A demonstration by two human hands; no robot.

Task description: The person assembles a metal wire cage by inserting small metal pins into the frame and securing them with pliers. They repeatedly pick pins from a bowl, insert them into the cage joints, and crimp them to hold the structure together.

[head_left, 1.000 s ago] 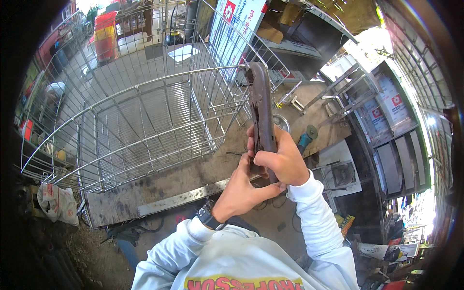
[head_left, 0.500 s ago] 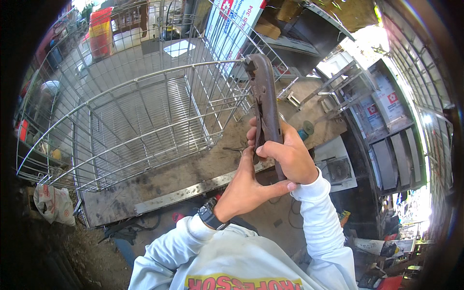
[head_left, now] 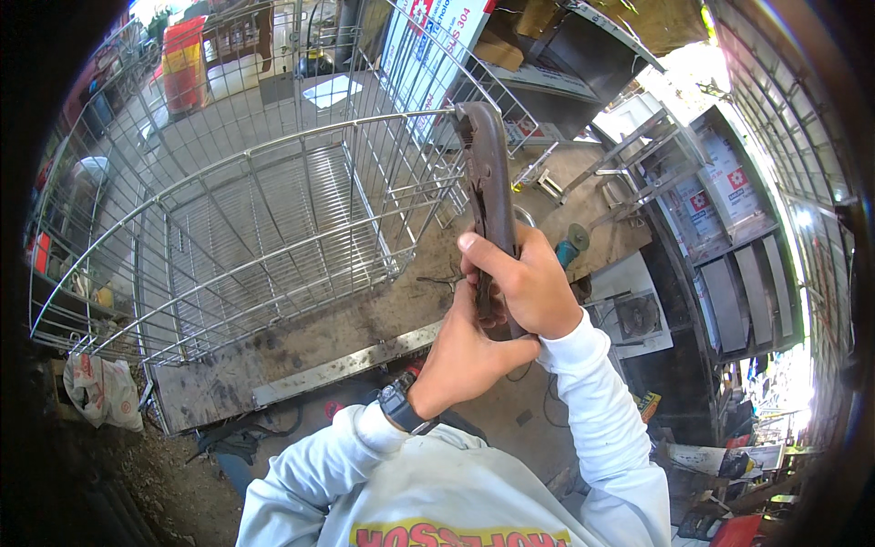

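A long brown metal plier-like hand tool (head_left: 493, 173) stands upright in front of me, its hooked jaw at the top end of the wire basket's (head_left: 273, 141) rim. Whether the jaw grips the rim wire is hard to tell. My right hand (head_left: 538, 283) wraps round the tool's body, with the thumb lying across its front. Lower down, my left hand (head_left: 474, 351) closes on the handle end, and its thumb reaches under my right wrist. The basket, of bare metal wire with a slatted bottom, fills the left side.
Under the basket is a stained workbench (head_left: 214, 387) with a metal strip (head_left: 342, 365) along its front. An angle grinder (head_left: 572, 244) lies right of my hands. Metal frames (head_left: 629, 159) and a dark shelf unit (head_left: 743, 264) stand at the right. A white bag (head_left: 102, 390) hangs at the left.
The tool has shifted slightly left. My right thumb has moved up and across the tool's front, and my right hand has turned a little. The left hand keeps its place low on the handle.
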